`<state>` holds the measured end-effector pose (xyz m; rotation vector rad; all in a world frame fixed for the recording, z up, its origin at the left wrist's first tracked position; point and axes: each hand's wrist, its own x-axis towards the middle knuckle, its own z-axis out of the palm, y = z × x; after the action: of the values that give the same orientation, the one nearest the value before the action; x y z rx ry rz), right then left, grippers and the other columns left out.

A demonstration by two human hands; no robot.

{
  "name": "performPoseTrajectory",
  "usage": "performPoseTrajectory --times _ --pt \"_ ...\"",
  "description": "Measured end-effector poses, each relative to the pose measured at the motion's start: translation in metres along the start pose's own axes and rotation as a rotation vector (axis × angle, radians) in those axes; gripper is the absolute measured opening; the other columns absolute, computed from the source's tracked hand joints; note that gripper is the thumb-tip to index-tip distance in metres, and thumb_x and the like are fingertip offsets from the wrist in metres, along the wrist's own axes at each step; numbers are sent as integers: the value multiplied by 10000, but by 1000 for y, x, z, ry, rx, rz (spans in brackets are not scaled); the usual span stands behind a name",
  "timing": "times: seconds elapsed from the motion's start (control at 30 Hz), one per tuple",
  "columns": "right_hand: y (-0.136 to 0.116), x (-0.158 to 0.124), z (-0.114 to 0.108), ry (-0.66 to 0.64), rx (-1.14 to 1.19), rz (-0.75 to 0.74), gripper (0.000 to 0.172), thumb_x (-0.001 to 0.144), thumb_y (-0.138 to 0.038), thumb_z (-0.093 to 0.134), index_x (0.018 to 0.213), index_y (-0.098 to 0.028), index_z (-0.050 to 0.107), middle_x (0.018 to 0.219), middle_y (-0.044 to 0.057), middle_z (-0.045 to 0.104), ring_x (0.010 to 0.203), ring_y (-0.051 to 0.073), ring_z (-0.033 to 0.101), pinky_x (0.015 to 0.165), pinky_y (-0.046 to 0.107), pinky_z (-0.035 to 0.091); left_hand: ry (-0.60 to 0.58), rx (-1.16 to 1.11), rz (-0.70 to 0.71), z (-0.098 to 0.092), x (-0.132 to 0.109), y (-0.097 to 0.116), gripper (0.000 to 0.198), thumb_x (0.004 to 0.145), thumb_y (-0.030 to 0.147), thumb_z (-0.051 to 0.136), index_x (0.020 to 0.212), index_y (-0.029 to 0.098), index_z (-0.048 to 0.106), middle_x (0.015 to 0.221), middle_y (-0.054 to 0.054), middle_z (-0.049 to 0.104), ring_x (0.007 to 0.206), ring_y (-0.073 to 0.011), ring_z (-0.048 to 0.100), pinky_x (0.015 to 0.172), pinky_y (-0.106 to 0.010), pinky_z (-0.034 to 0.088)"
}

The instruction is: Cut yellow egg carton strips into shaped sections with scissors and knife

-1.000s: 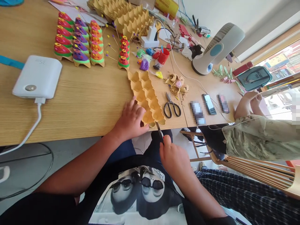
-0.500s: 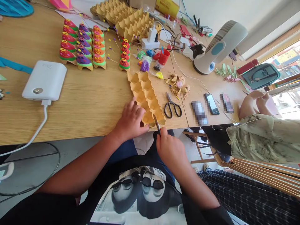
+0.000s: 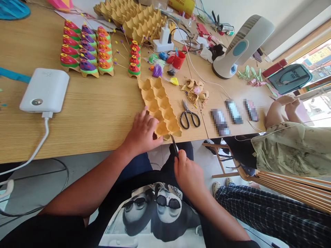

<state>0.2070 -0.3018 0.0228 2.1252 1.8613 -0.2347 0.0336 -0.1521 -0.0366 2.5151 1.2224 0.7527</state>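
Observation:
A tan cardboard egg tray strip (image 3: 161,105), two cups wide, lies near the table's front edge. My left hand (image 3: 143,132) holds its near left side, fingers along the edge and thumb at the near end. My right hand (image 3: 188,172) is closed around a knife (image 3: 174,145). The dark blade points away from me, its tip at the strip's near end between the two rows of cups. My fist hides the knife's handle. Black-handled scissors (image 3: 189,117) lie just right of the strip.
Painted egg-cup pieces (image 3: 88,51) stand in rows at the back left, before stacked egg trays (image 3: 129,20). A white power bank (image 3: 45,90) sits left. Cardboard scraps (image 3: 193,91), a red cup (image 3: 178,60) and a fan (image 3: 240,48) are right. Another person (image 3: 281,144) sits at right.
My right hand has drawn the knife back toward me, from over the strip to its near end. My left hand stays on the strip. The view has shifted slightly.

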Motion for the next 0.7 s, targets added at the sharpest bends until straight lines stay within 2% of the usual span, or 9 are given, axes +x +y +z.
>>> performPoseTrajectory --times 0.4,0.7 --pt "0 14 47 110 89 -2 258 1129 -301 409 1309 -147 512 961 70 790 866 183 781 670 250 418 27 4 20 3 0 -3 397 834 350 720 1133 212 498 1156 -144 592 1577 -473 270 1253 -657 297" --pt "-1 15 57 112 131 -4 277 1130 -293 422 1328 -125 517 1034 101 792 912 183 781 710 241 444 34 14 29 4 0 -4 397 840 367 699 1143 204 500 1180 -144 589 1575 -476 273 1262 -645 292"
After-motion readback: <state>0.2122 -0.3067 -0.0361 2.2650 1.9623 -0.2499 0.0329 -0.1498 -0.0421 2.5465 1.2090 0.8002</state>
